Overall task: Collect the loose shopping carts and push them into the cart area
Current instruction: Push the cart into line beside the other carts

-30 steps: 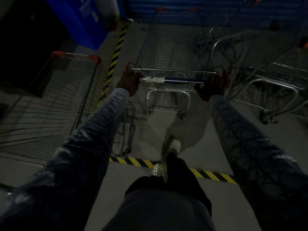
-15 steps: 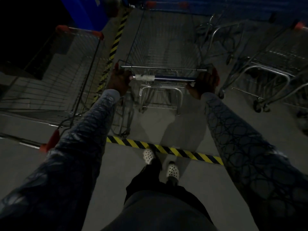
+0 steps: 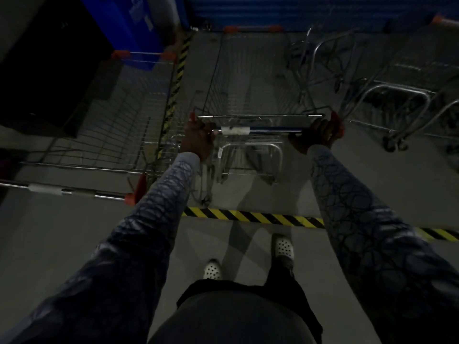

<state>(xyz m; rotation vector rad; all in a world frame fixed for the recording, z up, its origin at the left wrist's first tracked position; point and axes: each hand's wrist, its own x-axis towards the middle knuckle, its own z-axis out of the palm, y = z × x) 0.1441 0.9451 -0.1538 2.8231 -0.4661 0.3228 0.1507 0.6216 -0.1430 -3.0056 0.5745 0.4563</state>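
Far L: wire-mesh cart [image 3: 104, 135], thin chrome rods, orange plastic corner caps, round chrome handle [image 3: 62, 191] w/ a white sleeve; grey floor [image 3: 74, 239] shows thru the mesh. Behind it a blue bin [image 3: 134, 28], smooth plastic, contents not visible. A yellow/black striped tape [image 3: 177, 78] runs away along the floor btw that cart and the task cart [image 3: 255, 90], which stands centre, just past a crosswise tape [image 3: 253, 216] of the same stripes. On it the left hand [image 3: 197, 139] is wrapped round the L end of the push bar [image 3: 268, 131], a blue tube w/ a white label sleeve; the right hand [image 3: 316, 135] is curled round the R end by a red cap. Its basket is fine wire grid, floor visible thru it. R side: more carts [image 3: 397, 95], bent chrome tube frames, jumbled close. Vs 0.5 s ago: white perforated shoes [image 3: 284, 247] sit farther behind the crosswise tape, L cart's handle is now in view, both hands keep their grip.
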